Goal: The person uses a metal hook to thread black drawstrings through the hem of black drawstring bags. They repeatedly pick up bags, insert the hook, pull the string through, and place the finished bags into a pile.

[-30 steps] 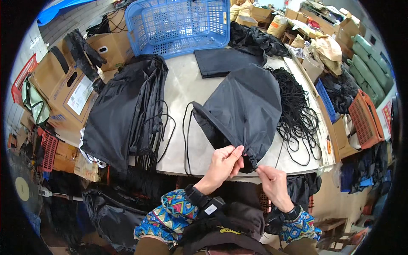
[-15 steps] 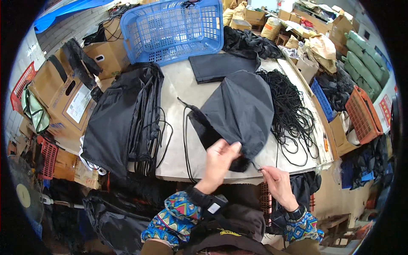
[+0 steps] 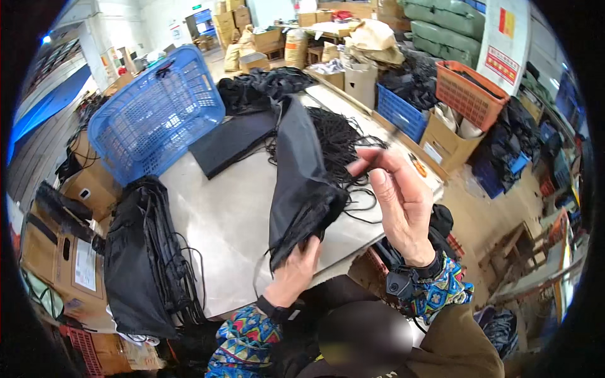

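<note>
A black fabric drawstring bag (image 3: 299, 151) lies across the table in front of me, its near end bunched and raised. My left hand (image 3: 294, 271) grips the bunched fabric at that near end, with some fingers hidden behind it. To the right, my right hand (image 3: 403, 205) is raised above the table edge with curled fingers. A blurred dark cord (image 3: 396, 128) shows at its fingertips. Beyond the bag lies a heap of loose black cords (image 3: 337, 135). At the left is a stack of finished-looking black bags (image 3: 138, 258) with cords hanging off.
A blue plastic basket (image 3: 157, 116) tilts at the table's far left, beside folded black fabric (image 3: 233, 142). Orange-handled scissors (image 3: 418, 165) lie near the right edge. Cardboard boxes (image 3: 75, 264) stand left; an orange basket (image 3: 469, 94) and a blue crate (image 3: 401, 113) stand right.
My view has swung to the right. The right hand has risen away from the bag's near corner, where it pinched a cord. The bag has turned and narrowed, and the left hand now holds its near end.
</note>
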A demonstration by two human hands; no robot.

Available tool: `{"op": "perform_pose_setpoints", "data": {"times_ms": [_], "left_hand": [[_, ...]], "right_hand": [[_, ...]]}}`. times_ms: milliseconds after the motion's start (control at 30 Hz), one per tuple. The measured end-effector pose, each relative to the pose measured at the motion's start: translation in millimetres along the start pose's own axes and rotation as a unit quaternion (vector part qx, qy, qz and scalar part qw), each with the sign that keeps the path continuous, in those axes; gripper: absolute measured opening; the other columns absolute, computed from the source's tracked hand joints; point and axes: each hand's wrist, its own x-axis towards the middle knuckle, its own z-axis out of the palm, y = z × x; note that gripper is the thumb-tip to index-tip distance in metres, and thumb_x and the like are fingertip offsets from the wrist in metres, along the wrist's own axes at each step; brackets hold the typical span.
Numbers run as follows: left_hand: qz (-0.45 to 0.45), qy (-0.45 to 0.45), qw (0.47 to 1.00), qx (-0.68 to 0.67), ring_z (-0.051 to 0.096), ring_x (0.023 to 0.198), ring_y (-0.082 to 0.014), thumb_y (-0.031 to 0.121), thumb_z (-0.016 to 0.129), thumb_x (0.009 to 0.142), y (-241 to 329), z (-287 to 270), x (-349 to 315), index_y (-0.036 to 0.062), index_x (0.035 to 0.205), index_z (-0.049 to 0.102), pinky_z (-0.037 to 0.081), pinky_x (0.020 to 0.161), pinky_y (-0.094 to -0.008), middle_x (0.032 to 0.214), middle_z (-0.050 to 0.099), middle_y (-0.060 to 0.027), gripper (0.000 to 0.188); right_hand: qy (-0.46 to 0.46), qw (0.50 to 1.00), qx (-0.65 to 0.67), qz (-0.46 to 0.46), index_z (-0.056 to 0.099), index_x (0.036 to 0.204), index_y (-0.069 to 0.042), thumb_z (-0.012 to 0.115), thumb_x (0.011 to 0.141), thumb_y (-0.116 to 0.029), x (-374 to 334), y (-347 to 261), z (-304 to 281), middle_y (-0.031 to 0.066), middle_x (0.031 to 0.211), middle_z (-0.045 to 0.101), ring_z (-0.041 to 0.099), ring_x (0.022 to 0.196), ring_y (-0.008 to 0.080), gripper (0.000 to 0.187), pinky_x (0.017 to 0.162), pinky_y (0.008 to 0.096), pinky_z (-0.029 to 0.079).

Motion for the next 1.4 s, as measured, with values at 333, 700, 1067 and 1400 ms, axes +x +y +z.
{"op": "perform_pose_setpoints", "data": {"times_ms": [333, 700, 1067, 1400], "left_hand": [[-0.014, -0.175, 0.944, 0.279, 0.063, 0.083, -0.0274, 0.01, 0.054, 0.076, -104.2, -46.1, -57.8, 0.0133, 0.096, 0.067, 0.049, 0.074, -0.0421, 0.088, 0.064, -0.0096, 0.024], [0.068, -0.229, 0.944, 0.227, 0.062, 0.092, -0.0235, 0.009, 0.055, 0.071, -179.4, -41.2, -79.0, 0.0115, 0.091, 0.069, 0.049, 0.078, -0.039, 0.095, 0.066, -0.0044, 0.024], [-0.413, -0.161, 0.728, -0.523, 0.064, 0.082, -0.0147, 0.021, 0.06, 0.091, -28.3, -87.5, -64.6, -0.0024, 0.1, 0.063, 0.053, 0.068, -0.0267, 0.09, 0.065, -0.0083, 0.025], [-0.548, 0.159, 0.478, -0.667, 0.063, 0.078, -0.0161, 0.022, 0.064, 0.089, -24.1, 11.8, -51.2, 0.0028, 0.101, 0.053, 0.055, 0.064, -0.0281, 0.092, 0.058, -0.0057, 0.025]], "right_hand": [[0.509, 0.823, 0.2, 0.155, 0.053, 0.09, -0.004, 0.045, 0.093, -0.011, -90.8, 113.8, -209.3, 0.0011, 0.066, 0.046, 0.046, 0.061, 0.0107, 0.011, 0.058, 0.0231, 0.039], [0.475, 0.864, 0.031, 0.162, 0.051, 0.087, -0.011, 0.048, 0.093, -0.016, -192.0, 152.0, -436.5, -0.0043, 0.072, 0.04, 0.037, 0.058, 0.0072, 0.007, 0.051, 0.0215, 0.034], [-0.312, 0.796, 0.107, 0.508, 0.062, 0.098, -0.01, 0.049, 0.095, -0.038, -68.7, 135.1, 12.5, -0.0062, 0.073, 0.05, 0.033, 0.049, 0.0, 0.031, 0.039, 0.0152, 0.022], [-0.344, 0.758, 0.203, 0.516, 0.067, 0.101, -0.006, 0.056, 0.093, -0.029, -72.8, 136.9, 90.2, -0.0068, 0.07, 0.049, 0.038, 0.057, -0.0012, 0.027, 0.041, 0.0154, 0.022]]}}
